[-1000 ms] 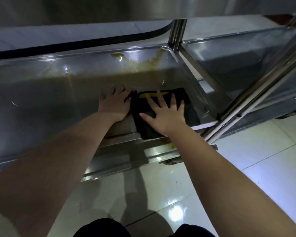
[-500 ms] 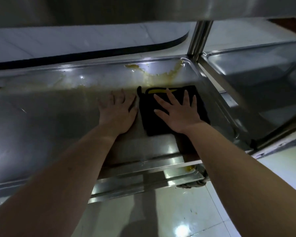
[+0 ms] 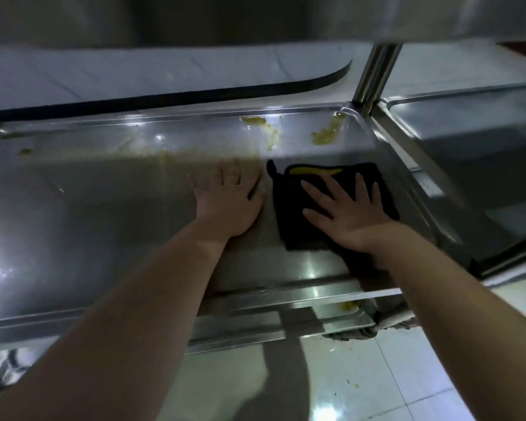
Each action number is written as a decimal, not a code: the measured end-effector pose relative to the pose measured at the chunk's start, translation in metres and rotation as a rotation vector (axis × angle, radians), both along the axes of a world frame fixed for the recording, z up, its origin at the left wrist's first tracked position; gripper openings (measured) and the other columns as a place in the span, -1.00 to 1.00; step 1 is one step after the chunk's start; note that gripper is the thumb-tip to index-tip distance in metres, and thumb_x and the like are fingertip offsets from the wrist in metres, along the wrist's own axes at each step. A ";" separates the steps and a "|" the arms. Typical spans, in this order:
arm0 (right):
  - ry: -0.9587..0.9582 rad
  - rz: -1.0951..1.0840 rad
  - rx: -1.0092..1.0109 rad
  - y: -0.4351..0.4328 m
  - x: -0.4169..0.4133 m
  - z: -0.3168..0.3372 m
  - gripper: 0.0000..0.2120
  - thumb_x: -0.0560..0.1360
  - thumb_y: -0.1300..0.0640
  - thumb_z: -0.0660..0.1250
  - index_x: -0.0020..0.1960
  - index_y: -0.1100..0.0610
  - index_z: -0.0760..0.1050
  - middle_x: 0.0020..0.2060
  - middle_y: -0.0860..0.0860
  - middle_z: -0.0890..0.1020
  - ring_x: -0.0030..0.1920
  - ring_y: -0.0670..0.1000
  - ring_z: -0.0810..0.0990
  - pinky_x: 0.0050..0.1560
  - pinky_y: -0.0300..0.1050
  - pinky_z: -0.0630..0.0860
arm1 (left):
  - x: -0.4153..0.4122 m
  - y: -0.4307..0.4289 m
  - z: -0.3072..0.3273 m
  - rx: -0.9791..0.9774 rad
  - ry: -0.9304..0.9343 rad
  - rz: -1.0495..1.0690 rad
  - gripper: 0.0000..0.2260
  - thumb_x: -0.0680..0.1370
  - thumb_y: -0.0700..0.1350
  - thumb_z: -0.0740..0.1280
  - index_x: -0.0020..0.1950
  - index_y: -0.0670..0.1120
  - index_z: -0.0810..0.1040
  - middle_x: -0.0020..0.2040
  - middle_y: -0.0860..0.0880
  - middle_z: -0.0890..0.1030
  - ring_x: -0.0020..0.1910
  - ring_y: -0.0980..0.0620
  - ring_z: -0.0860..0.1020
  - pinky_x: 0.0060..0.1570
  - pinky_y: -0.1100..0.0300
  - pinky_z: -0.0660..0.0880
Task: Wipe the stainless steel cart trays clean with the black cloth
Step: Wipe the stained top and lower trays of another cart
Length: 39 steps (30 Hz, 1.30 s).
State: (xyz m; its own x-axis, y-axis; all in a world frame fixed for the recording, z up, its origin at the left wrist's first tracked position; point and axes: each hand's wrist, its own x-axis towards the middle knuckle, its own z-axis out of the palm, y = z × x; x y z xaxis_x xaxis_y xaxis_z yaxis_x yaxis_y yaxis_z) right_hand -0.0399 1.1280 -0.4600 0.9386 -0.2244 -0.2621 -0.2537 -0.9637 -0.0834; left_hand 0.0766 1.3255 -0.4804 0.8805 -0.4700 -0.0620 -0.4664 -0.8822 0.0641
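We log the flat black cloth [image 3: 289, 214] with yellow trim slid up the shallow stainless steel cart tray [image 3: 104, 192], now just short of the yellow-green smears [image 3: 324, 136]; right hand [image 3: 351, 217] presses it, fingers spread; left hand [image 3: 230, 205] flat, nearer us than the smears, which go next

Both bare arms stretched forward and down, side by side. The left hand [image 3: 228, 205] is flat, palm down, fingers [image 3: 236, 175] straight and fairly close together, a bit blurry. The right hand [image 3: 351, 217] just beside it is flat too, fingers fanned wide, thumb sticking out toward the left one.
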 end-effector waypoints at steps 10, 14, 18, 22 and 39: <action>-0.032 -0.024 -0.036 0.008 -0.041 -0.004 -0.47 0.53 -0.41 -0.17 0.43 -0.49 -0.31 0.55 -0.22 -0.27 0.53 0.28 -0.32 0.49 0.27 -0.33 | -0.006 0.006 -0.002 -0.015 -0.006 -0.022 -0.39 0.53 0.44 -0.16 0.56 0.33 -0.14 0.63 0.03 -0.10 0.59 -0.17 -0.13 0.39 -0.45 -0.21; -0.106 -0.093 -0.079 -0.033 0.036 -0.011 -0.46 0.56 -0.40 -0.15 0.49 -0.43 -0.21 0.59 -0.16 -0.14 0.55 0.32 -0.19 0.49 0.32 -0.24 | -0.002 0.003 -0.005 0.015 -0.051 -0.015 -0.38 0.51 0.46 -0.16 0.55 0.36 -0.14 0.63 0.05 -0.07 0.59 -0.16 -0.12 0.38 -0.46 -0.16; -0.100 -0.141 -0.064 -0.063 0.094 -0.005 -0.45 0.58 -0.38 -0.12 0.53 -0.37 -0.15 0.60 -0.12 -0.10 0.55 0.32 -0.16 0.49 0.34 -0.21 | 0.002 0.003 -0.005 0.002 -0.031 -0.029 -0.37 0.49 0.48 -0.15 0.53 0.37 -0.17 0.63 0.05 -0.11 0.59 -0.16 -0.16 0.38 -0.45 -0.19; -0.111 -0.128 -0.084 -0.065 0.095 -0.006 -0.43 0.57 -0.39 -0.13 0.54 -0.34 -0.13 0.60 -0.10 -0.08 0.55 0.32 -0.15 0.49 0.33 -0.19 | 0.002 0.002 -0.006 -0.011 -0.019 -0.020 -0.37 0.49 0.49 -0.13 0.53 0.38 -0.15 0.63 0.06 -0.11 0.59 -0.16 -0.15 0.38 -0.46 -0.19; 0.031 -0.137 0.001 -0.038 -0.052 0.003 -0.48 0.53 -0.41 -0.12 0.40 -0.52 -0.29 0.55 -0.22 -0.26 0.54 0.25 -0.29 0.49 0.22 -0.31 | -0.002 0.004 -0.001 -0.038 0.009 -0.033 -0.36 0.50 0.48 -0.13 0.55 0.34 -0.10 0.63 0.03 -0.07 0.59 -0.18 -0.09 0.40 -0.44 -0.16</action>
State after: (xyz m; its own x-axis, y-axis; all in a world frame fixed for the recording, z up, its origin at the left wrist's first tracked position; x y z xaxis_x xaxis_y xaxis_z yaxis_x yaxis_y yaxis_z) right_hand -0.0916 1.0896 -0.4569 0.8906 -0.3496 -0.2910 -0.3853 -0.9198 -0.0741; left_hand 0.0744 1.3294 -0.4817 0.8642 -0.5005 -0.0514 -0.4940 -0.8635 0.1018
